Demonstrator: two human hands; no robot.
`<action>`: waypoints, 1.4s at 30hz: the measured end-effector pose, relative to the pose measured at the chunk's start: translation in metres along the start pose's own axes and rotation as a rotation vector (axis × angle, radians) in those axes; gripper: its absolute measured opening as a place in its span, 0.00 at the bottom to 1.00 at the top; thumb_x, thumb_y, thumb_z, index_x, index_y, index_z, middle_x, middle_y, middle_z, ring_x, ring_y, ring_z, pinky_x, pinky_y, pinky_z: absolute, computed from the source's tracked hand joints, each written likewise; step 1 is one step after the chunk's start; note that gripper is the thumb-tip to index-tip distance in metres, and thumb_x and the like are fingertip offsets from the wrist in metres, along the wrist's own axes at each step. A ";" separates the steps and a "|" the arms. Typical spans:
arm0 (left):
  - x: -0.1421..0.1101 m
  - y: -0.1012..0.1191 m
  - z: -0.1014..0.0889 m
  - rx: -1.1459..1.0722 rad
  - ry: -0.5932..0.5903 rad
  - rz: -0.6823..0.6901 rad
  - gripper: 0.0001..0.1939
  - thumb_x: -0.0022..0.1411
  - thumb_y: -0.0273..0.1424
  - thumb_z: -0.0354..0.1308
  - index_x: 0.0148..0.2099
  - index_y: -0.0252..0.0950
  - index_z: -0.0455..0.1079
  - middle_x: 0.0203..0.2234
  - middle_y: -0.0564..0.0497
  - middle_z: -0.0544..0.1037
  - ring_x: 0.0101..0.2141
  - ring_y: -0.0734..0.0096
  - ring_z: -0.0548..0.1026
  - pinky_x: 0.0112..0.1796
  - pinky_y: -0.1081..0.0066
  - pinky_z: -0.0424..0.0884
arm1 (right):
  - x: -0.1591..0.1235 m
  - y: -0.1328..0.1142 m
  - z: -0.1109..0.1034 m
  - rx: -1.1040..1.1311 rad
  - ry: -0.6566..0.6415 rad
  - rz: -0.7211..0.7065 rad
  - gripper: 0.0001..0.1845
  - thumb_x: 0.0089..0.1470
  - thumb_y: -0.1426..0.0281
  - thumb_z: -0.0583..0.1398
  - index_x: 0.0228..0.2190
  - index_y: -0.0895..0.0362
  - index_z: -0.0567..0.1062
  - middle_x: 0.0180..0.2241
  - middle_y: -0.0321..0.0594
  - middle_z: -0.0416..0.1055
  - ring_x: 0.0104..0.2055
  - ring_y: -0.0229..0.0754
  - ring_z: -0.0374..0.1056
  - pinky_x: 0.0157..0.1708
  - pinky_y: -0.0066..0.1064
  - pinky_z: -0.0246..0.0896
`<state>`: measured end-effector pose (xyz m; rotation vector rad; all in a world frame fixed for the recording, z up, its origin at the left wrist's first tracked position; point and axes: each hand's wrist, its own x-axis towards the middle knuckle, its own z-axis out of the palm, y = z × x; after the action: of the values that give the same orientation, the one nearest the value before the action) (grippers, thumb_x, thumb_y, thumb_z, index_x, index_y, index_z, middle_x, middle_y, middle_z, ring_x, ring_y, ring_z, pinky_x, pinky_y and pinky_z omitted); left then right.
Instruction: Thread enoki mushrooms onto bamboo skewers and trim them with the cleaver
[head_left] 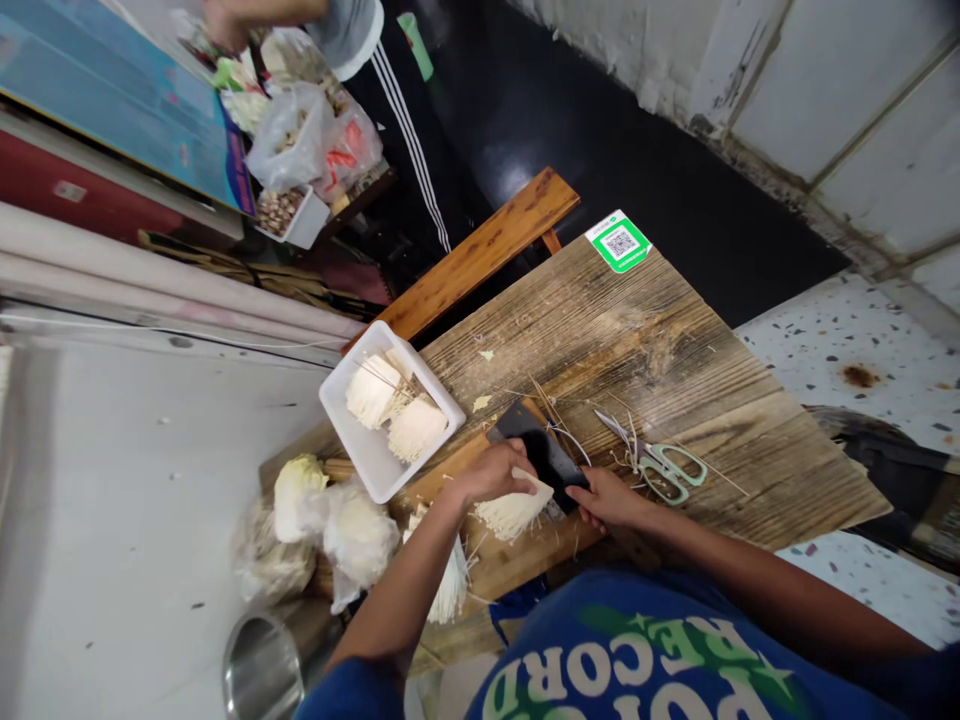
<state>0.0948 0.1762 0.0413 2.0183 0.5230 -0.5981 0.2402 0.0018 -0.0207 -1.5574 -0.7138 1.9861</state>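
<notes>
On the wooden cutting board [450, 465], my left hand [496, 473] is closed over a bunch of enoki mushrooms [514, 510]. My right hand [606, 497] grips a dark, broad-bladed cleaver [551, 460], whose blade lies close beside the bunch. More enoki mushrooms [448, 590] rest under my left forearm, partly hidden by it. A white plastic tub [351, 452] with trimmed enoki bunches and a few skewers stands left of the board. Green-handled scissors [651, 462] lie to the right of my right hand, among thin sticks and loose strands.
Bagged vegetables [360, 535] and a cabbage [300, 490] sit at the left table end, near a metal pot [262, 665]. A wooden bench [480, 255] runs along the far side. Another person [405, 130] stands beyond, by bags [292, 135]. A QR-code card [619, 242] marks the far corner.
</notes>
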 end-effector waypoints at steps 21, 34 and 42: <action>-0.210 0.014 -0.060 -0.444 0.344 0.014 0.18 0.49 0.52 0.60 0.25 0.45 0.80 0.21 0.45 0.81 0.27 0.58 0.78 0.32 0.58 0.75 | -0.001 0.001 -0.001 -0.071 0.035 -0.013 0.09 0.55 0.64 0.55 0.27 0.54 0.60 0.13 0.28 0.64 0.12 0.34 0.60 0.12 0.24 0.56; -0.205 -0.080 0.048 -0.395 0.395 -0.643 0.17 0.46 0.40 0.65 0.35 0.32 0.79 0.31 0.47 0.82 0.34 0.60 0.78 0.36 0.68 0.72 | -0.009 -0.013 -0.002 -0.081 0.043 -0.006 0.17 0.49 0.54 0.56 0.26 0.53 0.59 0.14 0.28 0.64 0.12 0.33 0.59 0.12 0.25 0.55; -0.184 -0.079 0.050 -0.179 0.619 -0.703 0.19 0.48 0.40 0.63 0.41 0.34 0.75 0.42 0.43 0.79 0.46 0.51 0.74 0.52 0.55 0.65 | -0.040 -0.026 -0.042 0.061 0.212 -0.064 0.21 0.47 0.50 0.56 0.27 0.53 0.58 0.14 0.28 0.64 0.12 0.33 0.58 0.13 0.25 0.55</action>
<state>-0.1065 0.1474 0.0773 1.7991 1.6348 -0.2896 0.2914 -0.0026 0.0164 -1.6565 -0.6044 1.7478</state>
